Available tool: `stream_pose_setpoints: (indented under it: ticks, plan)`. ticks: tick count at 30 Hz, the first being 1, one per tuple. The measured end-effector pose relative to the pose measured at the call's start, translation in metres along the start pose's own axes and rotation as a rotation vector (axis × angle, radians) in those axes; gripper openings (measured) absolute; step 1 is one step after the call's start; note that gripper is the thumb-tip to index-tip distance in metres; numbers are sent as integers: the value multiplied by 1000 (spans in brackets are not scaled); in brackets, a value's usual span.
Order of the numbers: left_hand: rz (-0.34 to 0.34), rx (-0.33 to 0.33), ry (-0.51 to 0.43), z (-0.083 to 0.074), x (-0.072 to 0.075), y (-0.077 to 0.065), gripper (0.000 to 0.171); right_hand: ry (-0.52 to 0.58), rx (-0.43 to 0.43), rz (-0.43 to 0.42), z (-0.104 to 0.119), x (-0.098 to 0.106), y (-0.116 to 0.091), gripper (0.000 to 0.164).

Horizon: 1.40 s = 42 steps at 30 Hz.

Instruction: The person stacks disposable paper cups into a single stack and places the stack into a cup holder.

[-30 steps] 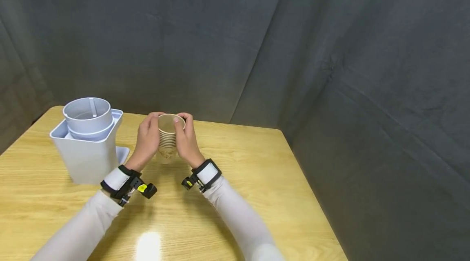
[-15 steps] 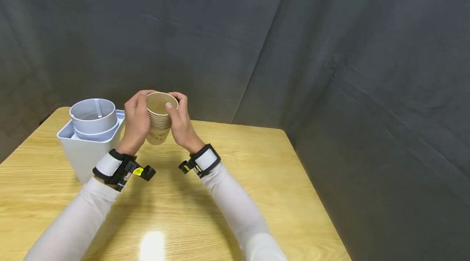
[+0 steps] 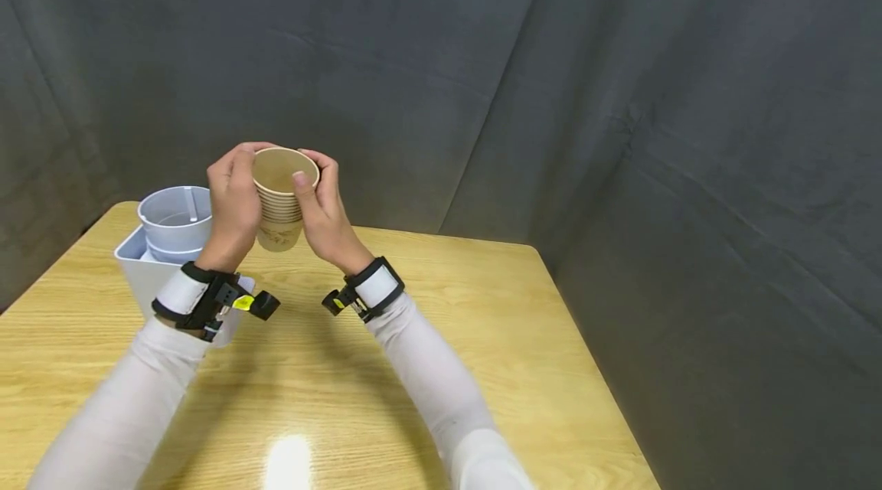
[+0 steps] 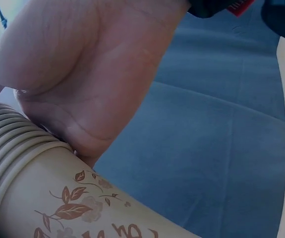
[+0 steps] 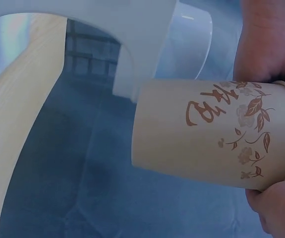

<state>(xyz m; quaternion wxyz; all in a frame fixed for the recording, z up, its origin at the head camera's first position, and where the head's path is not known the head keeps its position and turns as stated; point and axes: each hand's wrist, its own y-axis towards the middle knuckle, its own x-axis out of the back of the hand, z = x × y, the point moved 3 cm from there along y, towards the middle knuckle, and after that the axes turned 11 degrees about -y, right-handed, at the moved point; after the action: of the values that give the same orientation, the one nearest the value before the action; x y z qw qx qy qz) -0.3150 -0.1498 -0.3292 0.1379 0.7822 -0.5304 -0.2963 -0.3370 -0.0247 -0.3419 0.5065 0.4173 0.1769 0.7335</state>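
Note:
Between both hands, a stack of nested paper cups point(image 3: 279, 233) is held up above the table, mouths upward and slightly tilted. My left hand point(image 3: 236, 203) grips the stack's left side near the rims. On the other side my right hand point(image 3: 328, 222) holds it, thumb at the top cup's rim. Brown leaves, flowers and lettering decorate the cup wall point(image 5: 206, 134) in the right wrist view. The stacked rims point(image 4: 13, 148) show beside the left palm in the left wrist view. Just left of the hands stands a pale grey-white container point(image 3: 141, 279), partly hidden by the left forearm.
A round, open cylinder point(image 3: 172, 218) with an upright strip inside sits in the container's top. The wooden table point(image 3: 468, 352) extends right and toward me. A dark grey curtain point(image 3: 413, 76) hangs behind and along the right side.
Both hands have lifted the cup stack off lower over the table and carried it up and to the left, closer to the container. The container now appears more covered by the left arm.

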Motion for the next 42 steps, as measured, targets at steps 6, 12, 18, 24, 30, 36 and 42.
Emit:
stream_pose_setpoints:
  ticks: [6, 12, 18, 24, 30, 36, 42]
  plan:
    - [-26, 7, -22, -13, 6, 12, 39, 27, 19, 17, 12, -2, 16, 68]
    - [-46, 19, -63, -21, 12, 21, 40, 69, -5, 48, 19, -5, 28, 39]
    - [-46, -4, -40, -27, 15, 27, 40, 79, -3, 50, 24, -6, 33, 39]
    - [-41, -60, -67, -34, 14, 30, 39, 102, 13, 32, 29, -5, 35, 44]
    - [-12, -168, -75, -43, 10, 32, 41, 135, 52, 7, 33, -2, 37, 48]
    - [-4, -186, 34, -50, 17, 36, 41, 173, 73, -17, 36, -8, 41, 45]
    - [-43, -178, 57, -51, 29, 40, 41, 198, 87, -34, 38, -20, 47, 46]
